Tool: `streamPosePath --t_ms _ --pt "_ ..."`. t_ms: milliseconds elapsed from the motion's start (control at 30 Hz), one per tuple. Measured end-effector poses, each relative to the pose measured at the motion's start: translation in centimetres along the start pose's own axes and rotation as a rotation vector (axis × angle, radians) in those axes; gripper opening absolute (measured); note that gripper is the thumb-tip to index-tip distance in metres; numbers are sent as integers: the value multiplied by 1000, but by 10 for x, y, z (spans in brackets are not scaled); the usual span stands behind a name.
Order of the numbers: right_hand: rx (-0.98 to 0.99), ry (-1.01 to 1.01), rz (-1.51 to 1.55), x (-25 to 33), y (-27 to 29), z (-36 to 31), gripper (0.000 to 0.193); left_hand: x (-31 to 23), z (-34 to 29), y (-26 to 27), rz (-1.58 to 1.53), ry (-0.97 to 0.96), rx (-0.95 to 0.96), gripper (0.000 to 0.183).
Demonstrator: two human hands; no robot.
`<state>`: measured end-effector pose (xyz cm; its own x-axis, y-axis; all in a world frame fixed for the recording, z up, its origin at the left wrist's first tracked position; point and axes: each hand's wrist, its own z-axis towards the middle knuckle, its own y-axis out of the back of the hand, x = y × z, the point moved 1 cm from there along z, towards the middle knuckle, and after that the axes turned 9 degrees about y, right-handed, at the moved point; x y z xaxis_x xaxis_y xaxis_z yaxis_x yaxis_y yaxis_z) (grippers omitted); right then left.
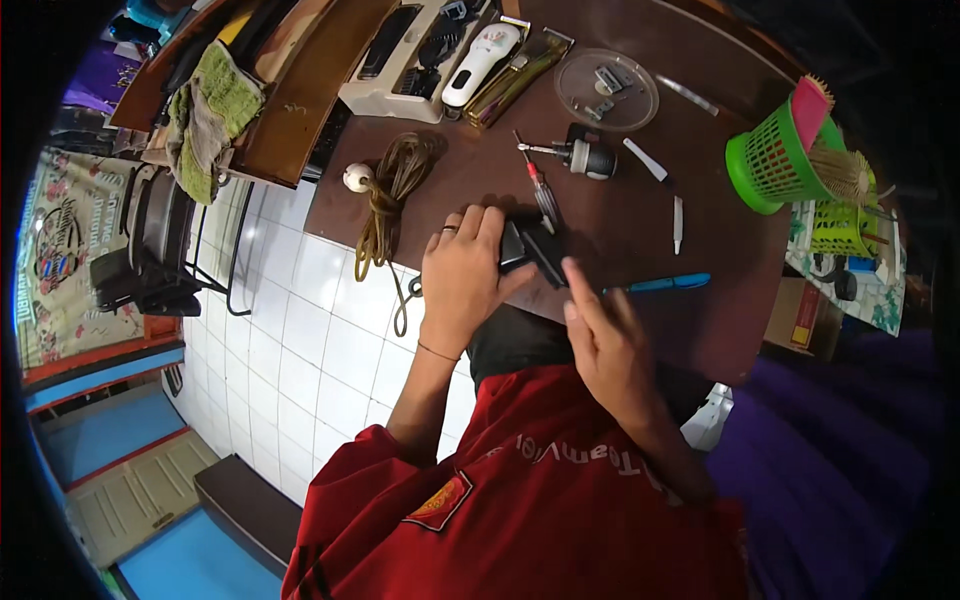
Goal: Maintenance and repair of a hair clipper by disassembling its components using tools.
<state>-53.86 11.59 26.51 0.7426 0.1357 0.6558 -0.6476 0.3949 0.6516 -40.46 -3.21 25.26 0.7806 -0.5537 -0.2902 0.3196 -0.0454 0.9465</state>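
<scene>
hands: two are seen, both bare, coming up from the lower edge over a red shirt
left hand [462, 283]: curled around one black clipper body [522, 246], fingers wrapped over its top, a ring worn on one finger and a thin band at the wrist
right hand [600, 340]: nothing is gripped here as far as can be seen; it's loosely open with the index finger stretched out, tip right at the clipper's near end
clipper body: held at the near edge of the bench [640, 330], pretty much dead centre between the two hands
bench: one dark brown top, kinda cluttered tbh
cord [392, 190]: one brownish bundle is coiled just left of the left hand, with one white plug [357, 178] at its end
screwdrivers: two can be counted just beyond the clipper, one red-handled [541, 187], one with a fat grey-and-black grip [585, 157]
pen [662, 284]: one blue one lies to the right of the hands
white sticks: two slim ones [662, 190] further right, hard to tell what they are
clear lid [606, 90]: one round one, small parts lying in it
green baskets: two at the right edge, the round one [770, 160] holding brushes
white clipper [482, 62]: one, parked in a tray at the far edge
green towel [210, 115]: one, draped at far left
</scene>
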Motion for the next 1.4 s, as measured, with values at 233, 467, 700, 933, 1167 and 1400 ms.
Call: streamPosePath --t_ms 233,467,700,933,1167,1400 --pt "-55 -66 -95 -16 -25 30 52 -2 3 -2 -43 -57 -43 60" --pt "60 -148 -111 -11 -25 5 53 -6 3 -2 -15 -56 -38 63" --pt "-97 -137 -13 -9 -8 20 41 -6 6 1 -27 -63 -32 69" --pt "-154 -50 69 -32 -27 23 53 -6 7 1 -32 -83 -24 59" --pt "10 -62 -85 -25 -26 -7 54 -7 3 -2 7 -74 -47 59" --pt "-48 -43 163 -23 -7 5 54 -8 2 -2 -42 -61 -82 60"
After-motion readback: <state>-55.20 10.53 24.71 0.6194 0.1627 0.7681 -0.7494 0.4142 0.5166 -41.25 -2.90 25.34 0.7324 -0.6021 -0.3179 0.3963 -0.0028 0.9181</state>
